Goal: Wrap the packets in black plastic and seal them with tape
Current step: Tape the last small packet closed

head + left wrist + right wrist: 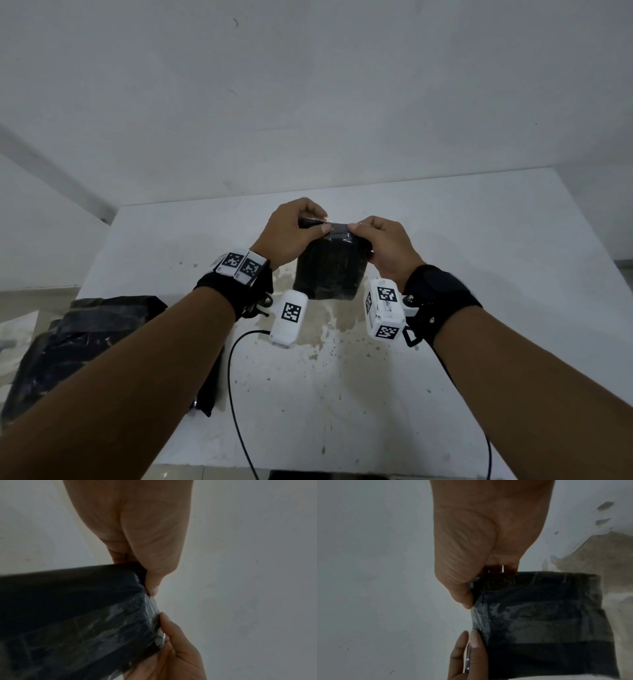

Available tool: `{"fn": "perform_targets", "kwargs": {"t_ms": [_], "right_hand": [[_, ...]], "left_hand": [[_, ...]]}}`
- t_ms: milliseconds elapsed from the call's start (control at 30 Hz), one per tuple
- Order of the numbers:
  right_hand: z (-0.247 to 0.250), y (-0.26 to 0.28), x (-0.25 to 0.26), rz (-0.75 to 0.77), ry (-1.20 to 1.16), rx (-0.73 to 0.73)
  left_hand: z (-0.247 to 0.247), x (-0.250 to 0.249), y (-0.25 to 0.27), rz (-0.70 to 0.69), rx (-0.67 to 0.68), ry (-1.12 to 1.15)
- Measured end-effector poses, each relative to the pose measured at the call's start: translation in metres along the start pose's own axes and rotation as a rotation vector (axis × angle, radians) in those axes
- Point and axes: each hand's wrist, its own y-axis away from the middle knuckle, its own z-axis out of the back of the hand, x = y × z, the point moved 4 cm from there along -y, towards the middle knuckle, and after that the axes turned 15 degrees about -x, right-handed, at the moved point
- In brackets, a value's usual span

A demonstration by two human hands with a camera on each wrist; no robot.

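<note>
A packet [329, 270] wrapped in black plastic is held upright above the white table [496, 274]. My left hand [317, 224] pinches its top left corner and my right hand [358, 229] pinches its top right corner. Clear tape [337, 230] stretches across the top edge between the thumbs. The left wrist view shows the packet [68, 615] with glossy tape over its end, my left hand [150, 586] above and my right hand [171, 635] below. In the right wrist view the packet [547, 615] sits between my right hand [467, 601] and my left hand [471, 649], which also pinches a thin shiny strip.
A crumpled heap of black plastic [85, 335] lies at the table's left front, partly under my left forearm. A black cable [236, 377] runs over the front of the table. A brown stain [342, 325] marks the surface below the packet. White walls stand behind.
</note>
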Motion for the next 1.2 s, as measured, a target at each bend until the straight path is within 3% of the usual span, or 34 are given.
{"fn": "perform_targets", "kwargs": {"t_ms": [133,267,467,867,1033,1200], "right_hand": [[0.003,-0.004,0.0,0.046,-0.013,-0.078],[0.0,-0.002,0.007,0.149,0.066,-0.004],[-0.002,-0.002,0.012,0.276,0.228,0.055],[-0.001,-0.008,0.011,0.326,0.395,0.08],[-0.002,-0.009,0.008,0.329,0.43,0.097],[-0.005,-0.005,0.008,0.349,0.491,0.136]], "left_hand": [[0.001,-0.003,0.0,-0.077,0.038,0.028],[0.002,-0.006,-0.004,-0.217,0.039,-0.107],[0.006,-0.005,-0.01,-0.25,0.057,-0.245],[0.011,-0.005,-0.011,-0.25,0.104,-0.361],[0.004,-0.007,-0.007,-0.264,0.217,-0.402],[0.004,-0.01,-0.005,-0.271,0.243,-0.462]]}}
